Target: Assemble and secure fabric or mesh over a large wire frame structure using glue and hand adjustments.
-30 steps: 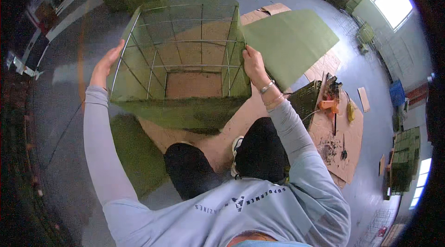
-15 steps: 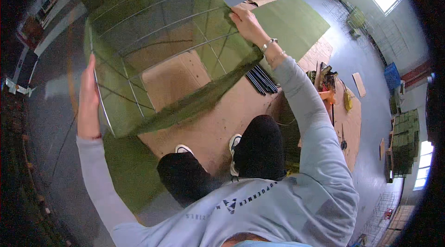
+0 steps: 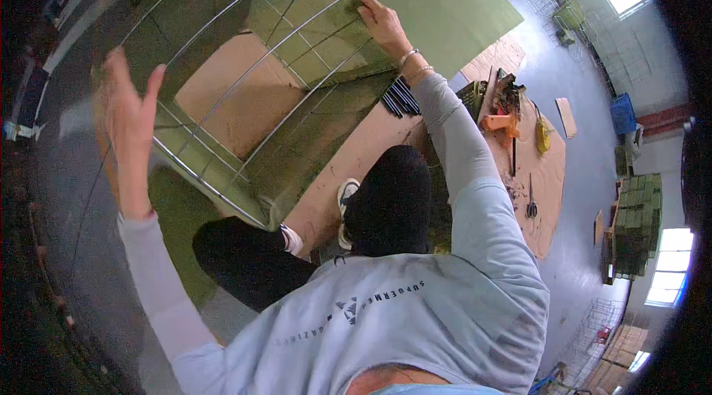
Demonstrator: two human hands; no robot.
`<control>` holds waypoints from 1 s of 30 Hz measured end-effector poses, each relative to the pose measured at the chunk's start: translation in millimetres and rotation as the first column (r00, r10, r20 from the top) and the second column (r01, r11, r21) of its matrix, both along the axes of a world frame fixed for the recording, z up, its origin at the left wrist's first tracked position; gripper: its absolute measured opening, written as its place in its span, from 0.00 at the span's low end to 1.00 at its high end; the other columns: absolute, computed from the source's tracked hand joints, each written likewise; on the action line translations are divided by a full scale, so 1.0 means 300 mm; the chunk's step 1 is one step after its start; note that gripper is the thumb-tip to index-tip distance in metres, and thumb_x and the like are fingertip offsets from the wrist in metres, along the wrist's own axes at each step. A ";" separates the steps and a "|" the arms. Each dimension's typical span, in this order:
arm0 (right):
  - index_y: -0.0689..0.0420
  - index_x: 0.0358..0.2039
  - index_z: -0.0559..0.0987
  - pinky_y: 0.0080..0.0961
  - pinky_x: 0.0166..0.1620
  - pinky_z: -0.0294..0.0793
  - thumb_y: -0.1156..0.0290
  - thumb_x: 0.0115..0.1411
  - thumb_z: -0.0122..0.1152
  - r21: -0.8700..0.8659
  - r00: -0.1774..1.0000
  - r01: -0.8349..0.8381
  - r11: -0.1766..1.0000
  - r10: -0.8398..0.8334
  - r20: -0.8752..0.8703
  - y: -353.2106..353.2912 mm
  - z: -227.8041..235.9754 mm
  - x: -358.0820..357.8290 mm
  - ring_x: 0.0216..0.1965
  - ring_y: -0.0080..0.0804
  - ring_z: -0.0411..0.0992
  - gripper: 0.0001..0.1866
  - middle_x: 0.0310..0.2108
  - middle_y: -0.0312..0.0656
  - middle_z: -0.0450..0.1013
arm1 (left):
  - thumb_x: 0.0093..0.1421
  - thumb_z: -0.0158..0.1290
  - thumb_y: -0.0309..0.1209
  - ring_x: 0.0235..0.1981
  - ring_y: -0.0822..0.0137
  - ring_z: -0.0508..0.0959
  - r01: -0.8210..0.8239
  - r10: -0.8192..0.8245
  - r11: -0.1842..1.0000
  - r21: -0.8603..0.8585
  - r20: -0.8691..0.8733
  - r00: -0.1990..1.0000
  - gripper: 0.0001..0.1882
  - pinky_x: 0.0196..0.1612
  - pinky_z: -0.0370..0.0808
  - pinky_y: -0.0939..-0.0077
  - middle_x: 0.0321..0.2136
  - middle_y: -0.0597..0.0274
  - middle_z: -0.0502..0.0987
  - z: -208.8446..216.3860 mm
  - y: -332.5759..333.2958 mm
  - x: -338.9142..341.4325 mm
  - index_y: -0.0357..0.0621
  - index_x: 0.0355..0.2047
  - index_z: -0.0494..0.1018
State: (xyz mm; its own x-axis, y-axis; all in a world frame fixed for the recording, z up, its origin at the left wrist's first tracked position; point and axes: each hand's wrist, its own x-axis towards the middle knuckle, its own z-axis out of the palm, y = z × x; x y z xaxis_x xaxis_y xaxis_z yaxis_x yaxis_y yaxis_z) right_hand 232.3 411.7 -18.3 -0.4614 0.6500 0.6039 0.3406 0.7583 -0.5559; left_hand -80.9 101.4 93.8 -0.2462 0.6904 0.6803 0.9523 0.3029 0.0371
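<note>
A metal wire frame with see-through green mesh (image 3: 315,61) fills the upper left of the head view, tilted above the floor in front of me. My right hand (image 3: 382,22) pinches its upper right edge, with the fingers closed over the wire and mesh. Beside its left side, my left hand (image 3: 130,124) is open, thumb spread away from the fingers. Whether that palm touches the mesh I cannot tell. Through the wires a brown cardboard panel (image 3: 230,91) shows below. The frame's far end runs out of the picture.
A green sheet (image 3: 460,17) lies beyond my right hand. Several black rods (image 3: 400,98) rest on cardboard nearby. To the right are an orange-handled tool (image 3: 500,124), a yellow item (image 3: 544,135) and scissors (image 3: 531,208). A blue crate (image 3: 623,113) and stacked green bundles (image 3: 636,209) stand farther right.
The frame has turned and tilted, its near left corner swinging down toward my left knee. My left hand has gone from lying along its side wire to spread fingers. My right hand keeps its grip.
</note>
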 end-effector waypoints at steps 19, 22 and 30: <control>0.67 0.38 0.74 0.33 0.34 0.71 0.71 0.60 0.54 -0.438 0.889 0.328 0.837 -0.116 0.444 -0.246 -0.212 0.477 0.31 0.38 0.74 0.12 0.30 0.50 0.76 | 0.66 0.37 0.44 0.31 0.40 0.74 0.141 -0.046 0.916 -0.376 0.252 0.967 0.22 0.32 0.68 0.49 0.24 0.38 0.73 -0.086 0.077 0.138 0.37 0.27 0.69; 0.67 0.30 0.73 0.42 0.31 0.68 0.71 0.56 0.56 0.033 0.909 0.304 0.952 -0.300 0.288 -0.251 -0.269 0.469 0.27 0.56 0.71 0.09 0.23 0.58 0.71 | 0.66 0.36 0.43 0.30 0.40 0.73 0.213 -0.099 0.885 -0.414 0.280 0.955 0.23 0.32 0.68 0.49 0.24 0.37 0.72 -0.070 0.085 0.163 0.35 0.26 0.68; 0.64 0.28 0.74 0.47 0.36 0.68 0.72 0.54 0.55 -0.051 0.931 0.228 0.972 -0.202 0.303 -0.258 -0.189 0.434 0.33 0.60 0.70 0.07 0.26 0.60 0.71 | 0.67 0.35 0.44 0.29 0.42 0.74 0.253 -0.116 0.878 -0.406 0.332 0.936 0.24 0.33 0.68 0.50 0.22 0.39 0.72 -0.087 0.061 0.186 0.34 0.27 0.68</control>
State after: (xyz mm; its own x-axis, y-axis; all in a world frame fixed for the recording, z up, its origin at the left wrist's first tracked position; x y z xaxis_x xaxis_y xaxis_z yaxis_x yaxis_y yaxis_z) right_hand 362.5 334.2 -75.1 -0.4532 0.7958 0.4016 0.6478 0.6035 -0.4649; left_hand -25.0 119.9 67.8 -0.2222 0.9506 0.2168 0.9589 0.1728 0.2250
